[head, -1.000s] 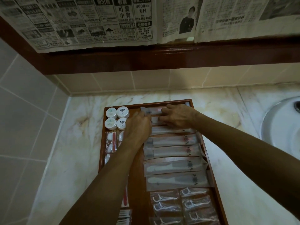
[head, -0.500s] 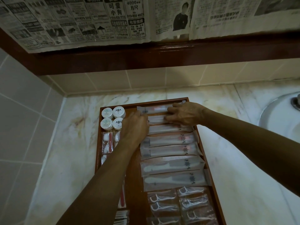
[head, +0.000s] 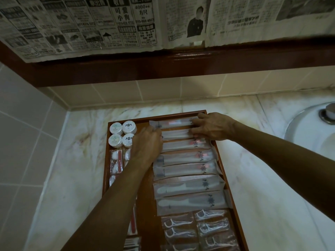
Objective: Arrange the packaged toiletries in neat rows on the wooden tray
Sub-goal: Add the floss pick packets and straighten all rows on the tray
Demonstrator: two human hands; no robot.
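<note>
A wooden tray [head: 224,171] lies on the marble counter. Long frosted packets [head: 184,158] are stacked in a column down its right half, with wrapped combs [head: 188,187] below them and floss picks [head: 212,227] nearest me. My left hand [head: 146,144] holds the left ends of the top packets; its fingertips are hidden beneath the hand. My right hand [head: 212,126] rests its fingers on the right ends of the two topmost packets [head: 174,134]. Round white jars [head: 123,134] fill the tray's far left corner, above cotton-and-file packets [head: 117,162].
A white sink [head: 311,131] with a metal drain plug [head: 328,115] lies to the right. Tiled walls close the left side and back. A dark wooden ledge [head: 181,66] with newspaper above it overhangs the counter. Bare marble [head: 76,160] flanks the tray.
My hands have spread apart along the top packets, the right one sliding to their right ends. The camera has shifted slightly, so the tray sits a little differently in view.
</note>
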